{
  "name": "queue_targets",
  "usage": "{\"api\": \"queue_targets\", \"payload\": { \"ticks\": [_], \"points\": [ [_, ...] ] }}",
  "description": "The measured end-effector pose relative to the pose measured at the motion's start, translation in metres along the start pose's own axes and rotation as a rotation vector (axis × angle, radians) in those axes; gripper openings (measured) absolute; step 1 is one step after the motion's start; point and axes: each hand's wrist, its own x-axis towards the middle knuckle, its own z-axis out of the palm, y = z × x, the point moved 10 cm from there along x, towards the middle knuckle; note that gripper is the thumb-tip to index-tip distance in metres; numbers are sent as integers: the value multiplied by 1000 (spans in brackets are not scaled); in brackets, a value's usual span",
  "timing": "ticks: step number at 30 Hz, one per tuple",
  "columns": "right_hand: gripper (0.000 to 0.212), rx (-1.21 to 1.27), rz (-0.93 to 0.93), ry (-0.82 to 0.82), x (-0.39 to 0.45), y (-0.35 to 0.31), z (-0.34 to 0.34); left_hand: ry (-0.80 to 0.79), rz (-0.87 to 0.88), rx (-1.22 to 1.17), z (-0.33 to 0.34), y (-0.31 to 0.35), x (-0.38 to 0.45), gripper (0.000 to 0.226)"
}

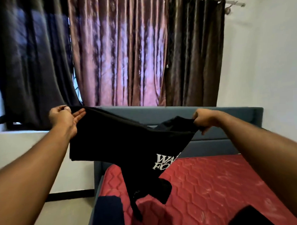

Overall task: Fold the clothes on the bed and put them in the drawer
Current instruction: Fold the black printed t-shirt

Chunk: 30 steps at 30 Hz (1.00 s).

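A black T-shirt (pixel 122 143) with white lettering hangs in the air above the bed, stretched between both hands. My left hand (pixel 64 117) pinches its upper left edge between thumb and fingers. My right hand (pixel 204 119) grips the bunched cloth at the right. The shirt's lower part droops onto the red mattress (pixel 214 182). A dark navy garment (pixel 107 213) lies at the mattress's near left corner. Another black piece of clothing (pixel 249 216) lies at the bottom right. No drawer is in view.
The bed has a blue-grey padded headboard (pixel 228 113) against the far wall. Brown and dark curtains (pixel 122 51) hang behind it over a window. A white wall stands at the right, and floor runs along the bed's left side.
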Motion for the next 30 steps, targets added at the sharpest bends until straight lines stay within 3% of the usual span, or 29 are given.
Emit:
{"api": "queue_targets", "payload": {
  "ticks": [3, 5, 14, 17, 21, 23, 25, 27, 30],
  "points": [
    [25, 314, 3, 331, -24, 20, -37, 68, 23, -20, -12, 7, -10, 23],
    [24, 334, 2, 457, -41, 29, -59, 107, 46, -40, -24, 15, -13, 23],
    [35, 157, 3, 307, -74, 22, -102, -2, -98, 85, -26, 19, -16, 29],
    [34, 242, 105, 216, -60, 46, -81, -24, -184, 141, -31, -13, -18, 29],
    [22, 306, 278, -90, -23, 84, -7, 5, -275, 225, -44, -68, -7, 26],
    [22, 397, 332, -142, -3, 93, 25, 5, -342, 234, -44, -103, -3, 27],
    [22, 495, 340, -27, 30, 98, 33, 9, -368, 193, -30, -132, 9, 36],
    [22, 647, 276, 207, 71, 95, 15, 13, -336, 117, -4, -140, 29, 36],
    [27, 1076, 206, 563, 122, 95, -32, 1, -223, -83, 55, -122, 72, 29]
  ]
}}
